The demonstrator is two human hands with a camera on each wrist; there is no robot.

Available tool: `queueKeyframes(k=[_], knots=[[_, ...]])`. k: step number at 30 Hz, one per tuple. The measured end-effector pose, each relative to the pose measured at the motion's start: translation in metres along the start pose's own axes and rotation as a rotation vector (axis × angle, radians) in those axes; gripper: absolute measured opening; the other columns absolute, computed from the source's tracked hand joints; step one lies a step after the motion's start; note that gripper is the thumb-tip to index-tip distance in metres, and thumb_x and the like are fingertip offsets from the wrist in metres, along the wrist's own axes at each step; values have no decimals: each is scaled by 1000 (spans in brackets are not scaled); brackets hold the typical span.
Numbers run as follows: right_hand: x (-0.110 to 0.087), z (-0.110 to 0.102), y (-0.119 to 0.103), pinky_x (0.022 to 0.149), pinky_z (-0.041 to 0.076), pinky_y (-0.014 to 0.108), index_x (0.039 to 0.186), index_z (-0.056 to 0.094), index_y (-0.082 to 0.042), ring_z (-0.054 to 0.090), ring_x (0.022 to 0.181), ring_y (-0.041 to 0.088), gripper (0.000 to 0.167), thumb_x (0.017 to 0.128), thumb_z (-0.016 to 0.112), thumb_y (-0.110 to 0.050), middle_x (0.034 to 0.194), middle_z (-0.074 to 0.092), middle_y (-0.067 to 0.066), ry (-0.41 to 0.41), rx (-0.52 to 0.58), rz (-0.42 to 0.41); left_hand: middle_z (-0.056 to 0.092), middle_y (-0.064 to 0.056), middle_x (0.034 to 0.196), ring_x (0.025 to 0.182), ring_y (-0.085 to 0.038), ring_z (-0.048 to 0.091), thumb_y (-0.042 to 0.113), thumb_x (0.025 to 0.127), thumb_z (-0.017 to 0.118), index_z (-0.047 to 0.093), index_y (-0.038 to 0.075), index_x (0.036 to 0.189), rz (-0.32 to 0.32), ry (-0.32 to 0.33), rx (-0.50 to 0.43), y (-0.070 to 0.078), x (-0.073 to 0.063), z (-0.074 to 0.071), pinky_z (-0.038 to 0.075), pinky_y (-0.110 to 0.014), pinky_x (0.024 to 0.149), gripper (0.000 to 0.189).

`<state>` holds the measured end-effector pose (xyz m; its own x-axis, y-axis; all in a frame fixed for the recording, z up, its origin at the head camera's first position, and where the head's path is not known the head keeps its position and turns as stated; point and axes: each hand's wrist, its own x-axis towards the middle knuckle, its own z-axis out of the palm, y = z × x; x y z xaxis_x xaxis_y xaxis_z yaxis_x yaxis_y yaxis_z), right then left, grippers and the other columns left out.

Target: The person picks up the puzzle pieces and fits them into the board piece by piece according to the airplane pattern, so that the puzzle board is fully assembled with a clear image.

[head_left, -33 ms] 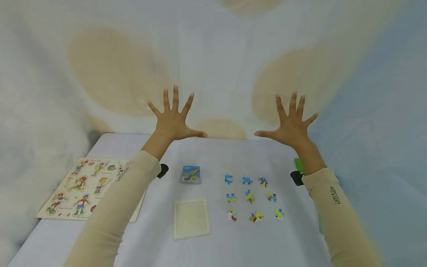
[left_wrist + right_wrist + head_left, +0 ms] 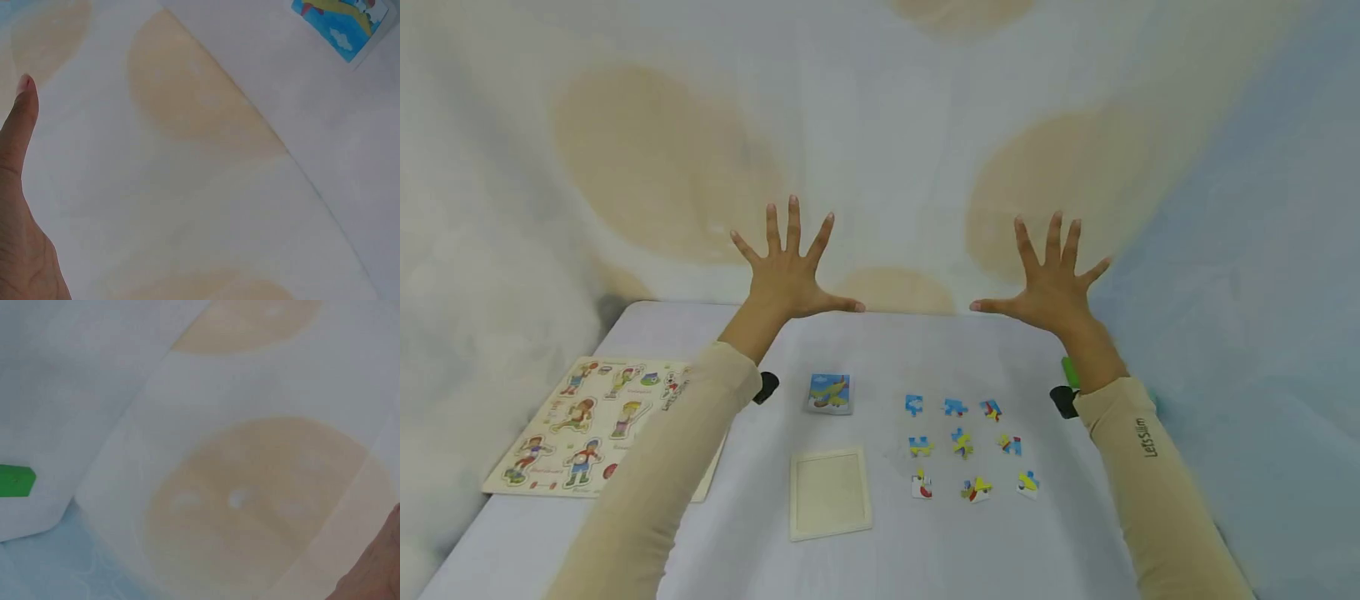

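Observation:
Both hands are raised above the far edge of the table with fingers spread wide and nothing in them. The left hand (image 2: 784, 282) and the right hand (image 2: 1054, 287) point their thumbs toward each other, apart. In the left wrist view the left thumb (image 2: 22, 119) shows at the left edge; the right wrist view catches only a bit of the right hand (image 2: 372, 565). Nearer on the table, between the forearms, lie a small picture block (image 2: 830, 393) with a yellow plane on blue, a pale square frame tray (image 2: 868, 500), and several loose jigsaw pieces (image 2: 956, 407) spread in rows.
At the left, partly under the left sleeve, lies a wooden board (image 2: 561, 425) with pictures of children playing sports. A green object (image 2: 1070, 372) sits by the right wrist, near the table's right edge. Pale cloth with tan spots (image 2: 880, 125) hangs behind the table.
The right hand and forearm have shifted slightly left and down. The left hand is almost where it was, and the things on the table lie as before.

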<state>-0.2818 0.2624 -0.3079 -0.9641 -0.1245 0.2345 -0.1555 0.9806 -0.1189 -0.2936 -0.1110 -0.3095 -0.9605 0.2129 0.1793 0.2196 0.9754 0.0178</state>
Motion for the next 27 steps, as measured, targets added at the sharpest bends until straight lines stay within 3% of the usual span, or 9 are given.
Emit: queueKeyframes(k=[7, 12, 15, 18, 21, 23, 27], knots=[[-5, 18, 5, 89, -12, 86, 157, -13, -37, -31, 144, 44, 131, 65, 70, -81, 157, -35, 14, -60, -9, 16, -43, -11, 153, 144, -41, -33, 96, 61, 51, -25, 40, 152, -16, -23, -24, -10, -3, 17, -13, -83, 95, 132], [-7, 25, 4, 92, -12, 86, 157, -12, -39, -28, 146, 43, 130, 66, 71, -78, 158, -34, 14, -68, 28, 10, -42, -12, 154, 145, -40, -32, 96, 62, 50, -23, 39, 153, -4, -23, -16, -19, -6, 20, -13, -82, 97, 129], [-8, 27, 2, 96, -3, 85, 157, -11, -38, -18, 149, 45, 129, 67, 73, -75, 162, -21, 21, -56, 39, -6, -30, -16, 160, 149, -42, -19, 93, 64, 53, -14, 37, 157, 22, -19, -5, -23, -9, 17, -8, -81, 100, 128], [-11, 30, 0, 100, 19, 80, 159, -5, -34, 8, 147, 49, 128, 67, 75, -73, 160, 4, 27, -33, 25, -33, -10, -21, 164, 151, -45, 1, 89, 67, 57, -3, 33, 160, 51, -15, 0, -25, -13, 16, 1, -80, 104, 124], [-18, 36, -2, 89, 40, 69, 161, 2, -30, 31, 132, 51, 126, 68, 75, -73, 148, 24, 29, -21, -2, -66, 10, -24, 163, 147, -47, 20, 85, 69, 61, 7, 30, 161, 79, -7, -14, -26, -20, 18, 15, -76, 106, 119], [-24, 42, -2, 81, 45, 63, 161, 5, -27, 37, 124, 50, 125, 68, 74, -73, 143, 31, 30, -32, -12, -85, 21, -23, 159, 140, -46, 31, 83, 70, 63, 14, 27, 160, 94, 4, -16, -26, -27, 21, 25, -71, 104, 116], [-37, 55, -1, 79, 46, 59, 161, 10, -24, 40, 119, 47, 122, 69, 74, -72, 137, 37, 30, -73, 6, -103, 35, -22, 151, 129, -45, 43, 80, 71, 65, 24, 24, 159, 118, 30, -21, -26, -40, 30, 35, -62, 98, 112]])
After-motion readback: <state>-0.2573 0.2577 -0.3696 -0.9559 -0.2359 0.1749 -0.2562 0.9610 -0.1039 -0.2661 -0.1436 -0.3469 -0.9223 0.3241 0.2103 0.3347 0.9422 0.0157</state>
